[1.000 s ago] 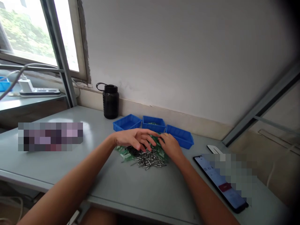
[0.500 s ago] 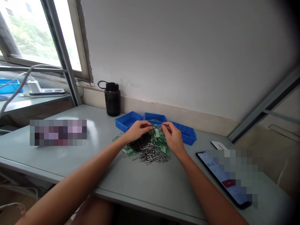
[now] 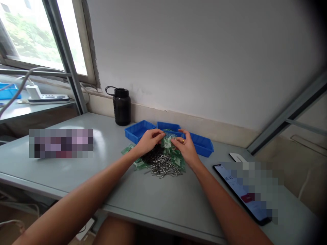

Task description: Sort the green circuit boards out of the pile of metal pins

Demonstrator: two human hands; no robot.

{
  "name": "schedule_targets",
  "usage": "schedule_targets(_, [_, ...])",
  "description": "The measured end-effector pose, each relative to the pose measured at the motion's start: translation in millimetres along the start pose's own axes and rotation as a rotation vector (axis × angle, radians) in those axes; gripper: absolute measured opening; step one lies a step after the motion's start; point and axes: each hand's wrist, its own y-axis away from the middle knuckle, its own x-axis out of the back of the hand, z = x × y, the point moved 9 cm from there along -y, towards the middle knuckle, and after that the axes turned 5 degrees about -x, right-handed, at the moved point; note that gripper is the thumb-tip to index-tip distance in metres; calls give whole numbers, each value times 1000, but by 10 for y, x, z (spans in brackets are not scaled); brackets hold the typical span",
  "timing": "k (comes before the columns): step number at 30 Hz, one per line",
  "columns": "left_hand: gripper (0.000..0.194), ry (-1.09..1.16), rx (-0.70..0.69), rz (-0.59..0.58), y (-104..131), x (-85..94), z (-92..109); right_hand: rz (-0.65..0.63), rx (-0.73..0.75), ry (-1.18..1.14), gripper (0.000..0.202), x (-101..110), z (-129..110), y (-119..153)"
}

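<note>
A small clear plastic bag with green and white print [image 3: 168, 140] is held up over the pile. My left hand [image 3: 150, 141] pinches its left edge between thumb and fingertips. My right hand [image 3: 187, 147] has its thumb against the bag's right side, with the index finger raised; its other fingertips are partly hidden. Beneath lie a heap of silver metal pins [image 3: 165, 166], a dark heap of small parts [image 3: 150, 156] partly behind my left hand, and more green printed bags [image 3: 141, 164].
Behind my hands stand a blue bin on the left [image 3: 139, 131], a middle blue bin [image 3: 167, 126] with green bags inside, and a right blue bin [image 3: 203, 144]. A black bottle [image 3: 122, 108] is near the wall. A phone [image 3: 238, 194] lies at right.
The bag between my hands now shows its printed face, spread flatter. My right index finger has lifted away from the thumb. The view has shifted slightly.
</note>
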Motion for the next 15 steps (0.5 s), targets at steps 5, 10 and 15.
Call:
schedule_targets(5, [24,30,20,9,1,5,-41,-61,88,138,32,-66,-94,32])
schedule_targets(10, [41,108,-24,-24,31,-66,-19,12,67,100,29,3,-44,6])
schedule_targets(15, [28,-21,-46,-48,17,-85,-20,92,93,114,28,87,-63,12])
